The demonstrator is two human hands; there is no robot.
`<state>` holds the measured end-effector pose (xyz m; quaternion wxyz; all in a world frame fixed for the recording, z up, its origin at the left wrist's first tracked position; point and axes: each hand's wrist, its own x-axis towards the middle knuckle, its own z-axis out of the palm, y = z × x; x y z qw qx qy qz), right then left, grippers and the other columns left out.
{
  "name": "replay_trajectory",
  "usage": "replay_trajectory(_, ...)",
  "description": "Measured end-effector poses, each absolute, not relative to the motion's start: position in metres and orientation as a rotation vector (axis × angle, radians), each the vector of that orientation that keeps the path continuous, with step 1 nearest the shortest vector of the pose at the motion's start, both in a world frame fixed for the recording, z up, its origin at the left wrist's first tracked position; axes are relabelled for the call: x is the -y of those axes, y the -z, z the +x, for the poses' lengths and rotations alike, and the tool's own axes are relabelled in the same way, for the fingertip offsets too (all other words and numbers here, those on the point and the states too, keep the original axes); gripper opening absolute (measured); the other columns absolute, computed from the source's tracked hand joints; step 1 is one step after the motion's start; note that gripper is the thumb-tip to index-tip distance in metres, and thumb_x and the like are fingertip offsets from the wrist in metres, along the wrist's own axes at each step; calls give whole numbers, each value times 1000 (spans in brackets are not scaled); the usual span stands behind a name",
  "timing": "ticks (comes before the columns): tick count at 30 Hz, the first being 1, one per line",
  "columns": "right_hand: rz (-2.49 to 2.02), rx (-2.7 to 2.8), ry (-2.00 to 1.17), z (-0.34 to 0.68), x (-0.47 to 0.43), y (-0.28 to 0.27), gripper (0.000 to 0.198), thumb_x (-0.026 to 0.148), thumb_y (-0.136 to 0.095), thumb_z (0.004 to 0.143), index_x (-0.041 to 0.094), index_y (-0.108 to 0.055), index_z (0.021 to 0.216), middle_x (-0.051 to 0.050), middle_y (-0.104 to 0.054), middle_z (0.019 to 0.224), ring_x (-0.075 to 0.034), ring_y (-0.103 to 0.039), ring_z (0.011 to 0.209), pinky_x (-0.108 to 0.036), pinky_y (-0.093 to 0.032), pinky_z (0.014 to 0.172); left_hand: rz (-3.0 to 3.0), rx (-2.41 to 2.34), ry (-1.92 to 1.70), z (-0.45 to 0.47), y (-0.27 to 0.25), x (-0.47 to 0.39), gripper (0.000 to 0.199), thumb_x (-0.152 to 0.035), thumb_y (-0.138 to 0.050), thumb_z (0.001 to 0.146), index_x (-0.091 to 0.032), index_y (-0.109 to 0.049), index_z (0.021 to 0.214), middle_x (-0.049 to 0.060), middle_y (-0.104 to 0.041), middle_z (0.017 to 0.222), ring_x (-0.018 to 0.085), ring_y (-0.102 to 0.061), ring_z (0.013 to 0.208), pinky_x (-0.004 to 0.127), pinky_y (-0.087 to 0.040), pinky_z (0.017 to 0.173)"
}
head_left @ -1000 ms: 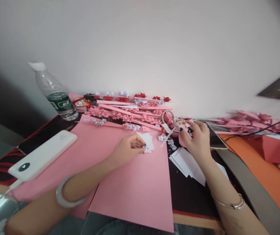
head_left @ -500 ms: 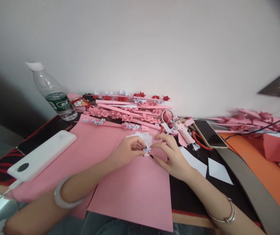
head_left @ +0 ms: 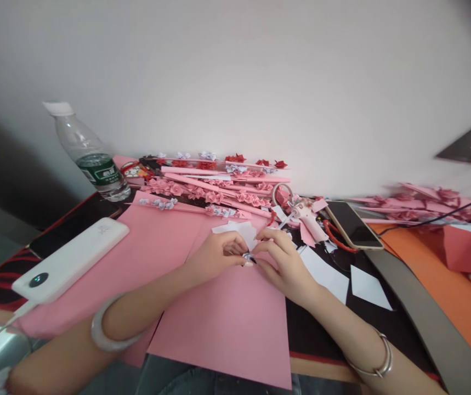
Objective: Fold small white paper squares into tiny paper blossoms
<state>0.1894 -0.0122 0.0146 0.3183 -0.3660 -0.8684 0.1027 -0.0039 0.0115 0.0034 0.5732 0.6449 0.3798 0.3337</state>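
Note:
A small white folded paper flower [head_left: 248,256] is pinched between my two hands, above a pink paper sheet [head_left: 222,323]. My left hand [head_left: 221,253] closes on its left side with thumb and index finger. From the right, my right hand [head_left: 285,263] grips it between thumb and fingertips, the other fingers curved above. Most of the flower is hidden by the fingertips. Just behind the hands lie white paper pieces [head_left: 241,230]. Finished stems with pink, red and white paper flowers [head_left: 194,189] are piled farther back.
A pink glue gun [head_left: 310,222] and a phone [head_left: 352,224] lie to the right, near white paper squares [head_left: 369,288]. On the left are a white power bank [head_left: 73,258] and a water bottle [head_left: 95,159]. Orange paper [head_left: 436,291] covers the right side; a wall stands behind.
My right fingers have drawn in slightly around the paper flower, and the hands have shifted a little. A light now shows on the power bank's round display.

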Motion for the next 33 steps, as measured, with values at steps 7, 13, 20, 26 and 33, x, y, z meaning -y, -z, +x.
replay_trajectory(7,-965,2297,-297,189,14,-15,15,11,-47,84,19,-53,95,-9,-46,109,-20,-45,103,-37,-39,89,1501,-880,-769,-3,-4,-11,19,-20,-70,65,-15,-57,77,2,-62,75,15,-60,74,29,-47,71)
replay_trajectory(13,-958,2315,-315,188,13,-16,16,11,-45,85,20,-52,96,-9,-47,109,-20,-46,101,-38,-41,87,1494,-894,-762,-3,-5,-10,20,-21,-71,63,-14,-58,77,2,-62,75,15,-59,73,29,-47,71)
replay_trajectory(20,-949,2280,-326,187,12,-13,19,10,-42,85,21,-52,96,-10,-49,106,-21,-48,100,-40,-42,85,1499,-920,-793,-2,-7,-9,19,-21,-71,63,-15,-59,76,1,-62,75,15,-59,75,28,-47,72)
replay_trajectory(26,-974,2220,-294,188,9,-12,19,8,-44,83,20,-52,95,-9,-49,104,-21,-48,99,-40,-41,85,1412,-860,-791,-2,-1,-12,26,-16,-73,61,-14,-60,83,3,-64,79,15,-61,78,31,-47,78)
replay_trajectory(33,-975,2151,-262,189,8,-8,22,6,-45,81,21,-51,96,-9,-50,101,-22,-48,99,-42,-41,86,1209,-763,-774,-2,5,-17,32,-15,-74,60,-12,-62,90,6,-68,85,17,-63,81,34,-49,80)
